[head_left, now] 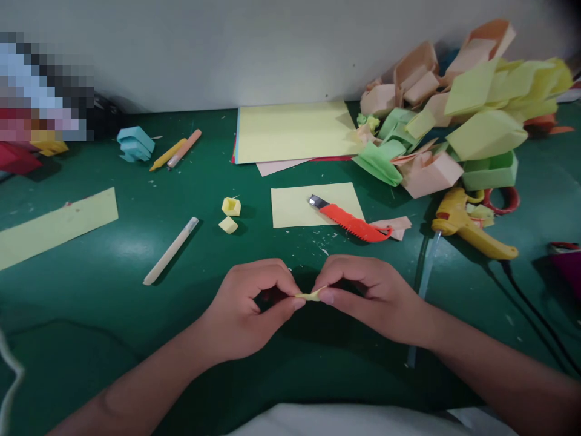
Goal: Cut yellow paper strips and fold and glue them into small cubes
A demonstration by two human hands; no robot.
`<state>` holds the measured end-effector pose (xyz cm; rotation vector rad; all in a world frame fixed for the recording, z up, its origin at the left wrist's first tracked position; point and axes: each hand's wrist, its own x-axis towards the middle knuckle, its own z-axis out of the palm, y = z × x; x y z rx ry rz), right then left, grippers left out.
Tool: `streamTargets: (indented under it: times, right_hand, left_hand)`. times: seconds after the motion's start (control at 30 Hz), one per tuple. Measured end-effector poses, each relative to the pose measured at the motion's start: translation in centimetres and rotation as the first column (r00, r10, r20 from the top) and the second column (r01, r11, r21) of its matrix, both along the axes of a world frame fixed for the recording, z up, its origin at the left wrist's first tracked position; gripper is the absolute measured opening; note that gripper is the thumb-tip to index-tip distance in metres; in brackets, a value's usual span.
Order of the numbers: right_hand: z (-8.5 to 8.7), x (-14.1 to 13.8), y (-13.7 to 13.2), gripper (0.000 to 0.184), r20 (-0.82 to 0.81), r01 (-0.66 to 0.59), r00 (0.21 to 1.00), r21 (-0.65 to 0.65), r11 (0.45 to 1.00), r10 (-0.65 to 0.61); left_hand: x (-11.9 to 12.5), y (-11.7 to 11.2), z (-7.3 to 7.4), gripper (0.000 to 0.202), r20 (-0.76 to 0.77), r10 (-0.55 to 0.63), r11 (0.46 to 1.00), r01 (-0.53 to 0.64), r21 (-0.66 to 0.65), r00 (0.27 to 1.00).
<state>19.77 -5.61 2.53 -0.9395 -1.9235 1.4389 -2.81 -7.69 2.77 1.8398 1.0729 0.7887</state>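
Between my two hands is a small strip of pale yellow paper (312, 296), gripped at both ends just above the green table. My left hand (254, 309) pinches its left end with thumb and forefinger. At the other end, my right hand (374, 297) holds it the same way, so the fingers cover part of the paper. Beyond the hands lie a small folded yellow paper cup (231, 207) and a little folded yellow piece (228, 225). A red utility knife (354, 221) rests across a pale yellow paper rectangle (290, 206).
A yellow glue gun (472, 224) with a clear glue stick and cord lies right, near red-handled scissors (502, 200). Folded paper pieces (431, 121) pile up behind it. Paper sheets (295, 133) lie at the back. A whitish stick (171, 251) and a paper strip (63, 224) are left.
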Motion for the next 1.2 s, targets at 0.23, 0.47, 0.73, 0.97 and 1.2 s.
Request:
streamTargets:
  times: [0.23,0.47,0.73,0.97,1.2]
  right_hand:
    - [-0.22,0.08,-0.15,0.012,-0.007,-0.003,1.0,0.006,1.0,0.003]
    - [-0.22,0.23,-0.19,0.013,0.006,0.009,1.0,0.033,0.999,-0.009]
    - [0.01,0.27,-0.1,0.01,-0.009,0.051,0.999,0.067,0.996,-0.051]
    - [-0.21,0.22,-0.15,0.009,-0.01,0.039,0.999,0.092,0.995,-0.038]
    - [-0.33,0.08,-0.41,0.009,-0.006,0.031,1.0,0.099,0.995,-0.03]
  left_hand:
    - [-0.14,-0.29,-0.09,0.017,0.001,-0.026,0.998,0.026,-0.057,1.0]
    - [0.06,-0.08,-0.05,0.015,0.018,0.018,0.996,-0.016,-0.085,1.0]
    - [0.26,0.3,0.06,0.007,0.062,0.096,0.994,-0.092,-0.062,0.993]
    - [0.05,0.17,-0.12,0.007,0.088,0.062,0.997,-0.059,-0.041,0.994]
    - [-0.04,-0.03,-0.03,0.009,0.079,0.052,0.997,-0.048,-0.057,0.996]
